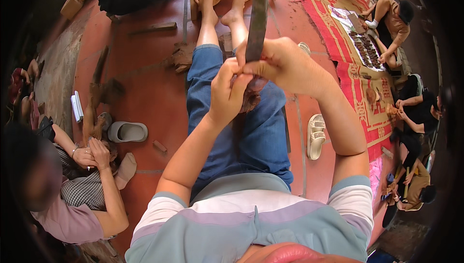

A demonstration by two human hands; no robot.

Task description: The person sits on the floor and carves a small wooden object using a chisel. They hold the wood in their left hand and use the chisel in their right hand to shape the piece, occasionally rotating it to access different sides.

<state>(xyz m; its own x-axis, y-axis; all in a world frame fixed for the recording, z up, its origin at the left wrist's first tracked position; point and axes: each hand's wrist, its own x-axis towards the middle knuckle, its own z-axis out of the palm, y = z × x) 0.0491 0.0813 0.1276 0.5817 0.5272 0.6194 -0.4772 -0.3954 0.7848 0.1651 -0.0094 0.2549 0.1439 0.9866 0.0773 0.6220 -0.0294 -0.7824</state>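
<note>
A long, flat, dark metal blade (257, 19) stands upright in front of me, its top reaching the upper edge of the view. My right hand (285, 65) is closed around the blade's lower end, with the thumb pressed across. My left hand (226, 89) meets it there, thumb and fingers pinched together by the right thumb; what lies between them is hidden. Just under both hands a reddish-brown wooden piece (251, 98) shows in part, above my jeans. Whether it joins the blade I cannot tell.
My legs stretch forward over red floor tiles. A grey clog (127, 131) and a pale sandal (316, 137) lie either side. At left a person sits by a wooden branch (92, 113). Others work along the red patterned mat (345, 72); another person's legs are at the top.
</note>
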